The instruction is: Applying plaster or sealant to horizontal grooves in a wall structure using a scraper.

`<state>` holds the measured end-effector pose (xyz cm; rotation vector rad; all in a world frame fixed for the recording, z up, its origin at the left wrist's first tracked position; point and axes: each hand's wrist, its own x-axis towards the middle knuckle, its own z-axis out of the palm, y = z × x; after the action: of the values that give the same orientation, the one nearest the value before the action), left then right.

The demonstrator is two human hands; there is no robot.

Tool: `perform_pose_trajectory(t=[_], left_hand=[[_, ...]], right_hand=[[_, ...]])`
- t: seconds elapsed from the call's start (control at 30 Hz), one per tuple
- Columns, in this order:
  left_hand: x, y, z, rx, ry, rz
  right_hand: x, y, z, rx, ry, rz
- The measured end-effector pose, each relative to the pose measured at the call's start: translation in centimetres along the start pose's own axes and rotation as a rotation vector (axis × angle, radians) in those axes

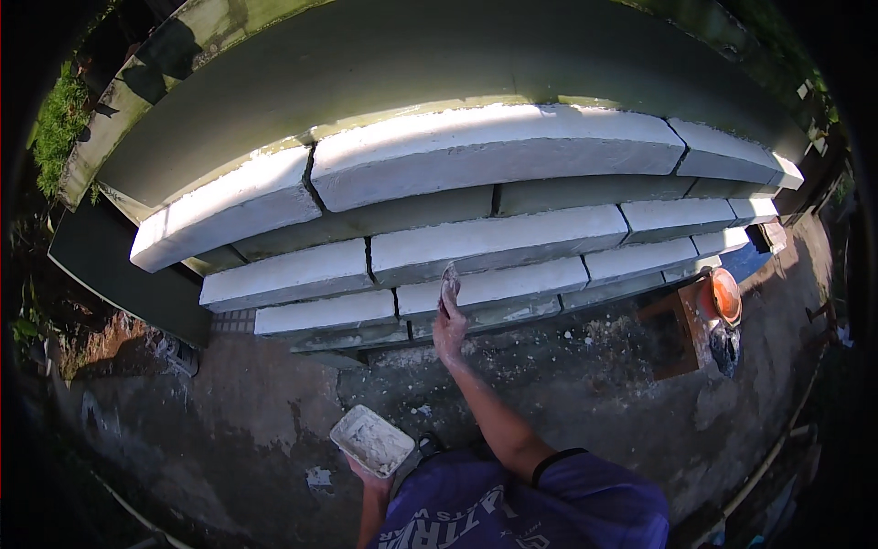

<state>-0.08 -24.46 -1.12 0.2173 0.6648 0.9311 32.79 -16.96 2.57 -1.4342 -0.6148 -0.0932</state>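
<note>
I see L hand [373,477] holding tub [388,425], long axis slanted near-right; R hand [449,334] gripping prob. a scraper [449,282], tip toward ledge [512,236] edge.

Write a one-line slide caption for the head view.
Left hand holding a pale tub of white material, right hand extended toward stepped white slabs.

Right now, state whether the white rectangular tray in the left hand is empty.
Not empty: whitish paste lies inside the white rectangular tray held by the left hand; depth unclear.
</note>
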Motion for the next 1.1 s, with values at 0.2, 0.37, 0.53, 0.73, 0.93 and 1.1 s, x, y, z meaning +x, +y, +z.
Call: perform_pose_trajectory(t=[0.2,0.37,0.53,0.73,0.93,1.1], left_hand=[[0.4,-0.4,1.8,0.086,-0.017,0.059],[-0.3,-0.2,0.9,-0.033,-0.039,0.093],[-0.7,-0.5,0.1,-0.023,-0.003,0.134],[-0.8,-0.4,2.2,-0.031,0.036,0.099],[-0.8,0.5,2.2,-0.03,-0.011,0.119],[-1.5,1.5,-1.4,-0.081,-0.036,0.173]], right_hand=[[-3.2,-0.6,-3.0,0.001,-0.297,-0.155],[4.8,0.4,-10.5,-0.256,0.249,-0.072],[7.7,2.7,-5.9,-0.155,0.401,-0.016],[-0.2,-0.8,5.2,-0.013,0.057,-0.008],[-3.8,-1.6,1.5,0.05,-0.568,-0.206],[2.7,1.3,-8.8,-0.219,0.13,-0.143]])
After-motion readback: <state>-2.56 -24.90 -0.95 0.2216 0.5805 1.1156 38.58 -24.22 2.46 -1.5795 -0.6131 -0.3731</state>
